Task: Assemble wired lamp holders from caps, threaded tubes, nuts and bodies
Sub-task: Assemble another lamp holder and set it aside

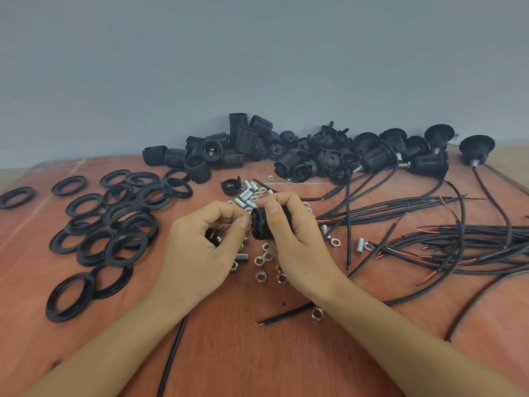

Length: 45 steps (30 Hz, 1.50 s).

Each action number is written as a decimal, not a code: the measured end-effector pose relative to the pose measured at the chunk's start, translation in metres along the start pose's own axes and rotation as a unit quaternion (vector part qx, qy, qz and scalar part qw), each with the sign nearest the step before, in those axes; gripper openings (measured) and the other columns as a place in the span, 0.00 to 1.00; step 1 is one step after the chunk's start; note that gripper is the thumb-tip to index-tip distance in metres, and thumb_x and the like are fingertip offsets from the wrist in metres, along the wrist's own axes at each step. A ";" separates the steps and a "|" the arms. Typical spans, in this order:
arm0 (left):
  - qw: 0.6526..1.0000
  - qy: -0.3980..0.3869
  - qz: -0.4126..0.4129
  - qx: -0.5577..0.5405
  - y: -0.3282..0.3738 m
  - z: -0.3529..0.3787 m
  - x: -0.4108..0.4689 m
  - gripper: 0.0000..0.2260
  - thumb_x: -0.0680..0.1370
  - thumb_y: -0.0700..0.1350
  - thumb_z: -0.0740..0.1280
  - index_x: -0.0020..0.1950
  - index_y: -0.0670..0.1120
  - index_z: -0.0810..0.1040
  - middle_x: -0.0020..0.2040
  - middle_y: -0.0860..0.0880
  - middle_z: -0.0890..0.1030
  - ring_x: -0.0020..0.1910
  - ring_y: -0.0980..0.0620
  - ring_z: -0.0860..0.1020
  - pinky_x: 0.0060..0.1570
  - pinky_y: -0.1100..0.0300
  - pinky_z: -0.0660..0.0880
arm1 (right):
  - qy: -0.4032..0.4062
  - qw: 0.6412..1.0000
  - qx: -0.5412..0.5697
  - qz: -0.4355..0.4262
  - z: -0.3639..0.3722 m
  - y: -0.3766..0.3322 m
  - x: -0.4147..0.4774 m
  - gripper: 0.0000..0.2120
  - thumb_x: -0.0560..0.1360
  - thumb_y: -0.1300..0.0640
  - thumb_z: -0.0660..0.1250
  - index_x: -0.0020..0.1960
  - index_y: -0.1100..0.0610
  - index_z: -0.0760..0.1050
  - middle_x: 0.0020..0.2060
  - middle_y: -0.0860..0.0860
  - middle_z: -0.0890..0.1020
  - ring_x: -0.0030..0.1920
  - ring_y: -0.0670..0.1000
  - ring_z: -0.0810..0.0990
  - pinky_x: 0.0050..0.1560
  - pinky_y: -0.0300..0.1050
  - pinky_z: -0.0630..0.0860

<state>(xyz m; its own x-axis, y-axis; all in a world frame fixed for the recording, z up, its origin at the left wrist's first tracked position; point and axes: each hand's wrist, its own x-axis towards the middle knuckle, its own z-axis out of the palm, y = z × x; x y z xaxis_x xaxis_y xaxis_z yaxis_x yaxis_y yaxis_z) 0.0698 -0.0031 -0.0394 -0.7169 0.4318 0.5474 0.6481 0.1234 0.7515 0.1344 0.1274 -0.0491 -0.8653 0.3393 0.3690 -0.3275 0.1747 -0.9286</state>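
Gripping a black ribbed plastic lamp-holder body (259,224), the right hand (297,239) has thumb and fingers clenched round it, just above the middle of the reddish-brown wooden table (257,353). The left hand (200,247) is curled round a small black plastic piece (211,237), mostly hidden in the palm, and its thumb tip touches the body's open left end. A thin red wire (226,226) runs between piece and body. Silver threaded tubes (246,193) lie just beyond the hands and silver hex nuts (260,276) just nearer. Flat black plastic rings (126,245) spread across the left, a heap of black holder parts (286,150) lines the far edge, and black cables (458,239) with red cores sprawl on the right.
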 end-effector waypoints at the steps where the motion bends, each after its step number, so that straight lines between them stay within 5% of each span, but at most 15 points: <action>1: 1.000 -0.005 0.002 0.002 0.000 0.000 0.000 0.03 0.76 0.45 0.68 0.43 0.51 0.80 0.35 0.58 0.81 0.33 0.58 0.78 0.37 0.71 0.72 | 0.000 1.000 -0.006 -0.007 0.000 0.000 0.000 0.10 0.83 0.54 0.57 0.52 0.58 0.73 0.37 0.44 0.75 0.37 0.40 0.73 0.41 0.33 0.71; 6: 0.999 -0.015 -0.024 -0.030 -0.001 0.001 -0.001 0.05 0.76 0.46 0.66 0.44 0.48 0.80 0.35 0.53 0.82 0.34 0.53 0.80 0.37 0.63 0.76 | -0.015 1.000 -0.016 -0.017 -0.001 -0.003 -0.002 0.10 0.83 0.53 0.57 0.52 0.58 0.73 0.38 0.43 0.74 0.38 0.41 0.72 0.43 0.34 0.71; 21: 0.999 0.014 0.002 -0.030 0.001 0.001 -0.005 0.03 0.77 0.44 0.70 0.46 0.45 0.83 0.38 0.54 0.83 0.38 0.55 0.82 0.37 0.69 0.76 | -0.015 0.999 -0.023 -0.040 0.002 -0.006 -0.008 0.09 0.83 0.55 0.56 0.50 0.59 0.71 0.35 0.40 0.74 0.37 0.40 0.73 0.42 0.34 0.71; 27: 0.998 0.029 -0.007 -0.047 0.004 0.002 0.001 0.04 0.76 0.45 0.70 0.48 0.48 0.83 0.38 0.53 0.84 0.35 0.54 0.82 0.38 0.62 0.78 | 0.013 0.998 0.009 0.054 0.002 -0.011 0.000 0.11 0.84 0.52 0.55 0.50 0.53 0.74 0.33 0.37 0.76 0.35 0.38 0.74 0.42 0.35 0.71; 29: 0.997 0.021 -0.025 -0.072 0.004 0.002 0.002 0.04 0.77 0.43 0.71 0.51 0.49 0.83 0.40 0.53 0.84 0.34 0.55 0.81 0.33 0.66 0.76 | 0.022 0.996 0.032 0.085 0.002 -0.010 0.003 0.12 0.84 0.50 0.55 0.50 0.52 0.76 0.34 0.39 0.77 0.35 0.39 0.74 0.45 0.41 0.72; 32: 0.996 0.014 -0.034 -0.079 0.002 0.002 0.003 0.09 0.76 0.40 0.71 0.53 0.51 0.81 0.42 0.55 0.84 0.34 0.59 0.81 0.29 0.72 0.73 | 0.028 0.986 0.109 0.121 0.001 -0.010 0.003 0.14 0.84 0.49 0.55 0.49 0.52 0.77 0.33 0.42 0.78 0.31 0.40 0.73 0.36 0.38 0.70; 35: 0.998 0.015 0.000 -0.053 0.000 -0.001 0.003 0.10 0.75 0.38 0.73 0.51 0.51 0.80 0.44 0.55 0.83 0.36 0.58 0.80 0.31 0.73 0.73 | 0.029 0.971 0.176 0.161 0.002 -0.012 0.003 0.14 0.84 0.48 0.54 0.48 0.53 0.76 0.29 0.45 0.76 0.27 0.45 0.67 0.28 0.39 0.65; 39: 0.993 -0.004 0.108 0.044 -0.004 -0.006 0.006 0.04 0.74 0.40 0.71 0.48 0.47 0.83 0.42 0.56 0.83 0.41 0.55 0.81 0.41 0.65 0.76 | 0.027 0.961 0.215 0.169 0.002 -0.012 0.005 0.14 0.84 0.51 0.54 0.49 0.56 0.74 0.29 0.48 0.75 0.26 0.46 0.65 0.28 0.42 0.62; 45: 0.975 -0.019 0.186 0.120 -0.010 -0.010 0.009 0.04 0.76 0.39 0.70 0.48 0.42 0.84 0.45 0.51 0.82 0.45 0.59 0.79 0.46 0.69 0.72 | 0.033 0.961 0.215 0.172 0.002 -0.012 0.004 0.14 0.84 0.51 0.54 0.49 0.58 0.73 0.30 0.48 0.74 0.26 0.46 0.65 0.27 0.41 0.62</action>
<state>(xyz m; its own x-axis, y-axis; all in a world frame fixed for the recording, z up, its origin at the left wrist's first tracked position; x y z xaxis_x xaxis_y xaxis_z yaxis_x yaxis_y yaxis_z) 0.0544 -0.0091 -0.0379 -0.4138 0.5184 0.7484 0.9062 0.1557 0.3932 0.1339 0.1246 -0.0361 -0.9291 0.3690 0.0252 -0.1650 -0.3526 -0.9211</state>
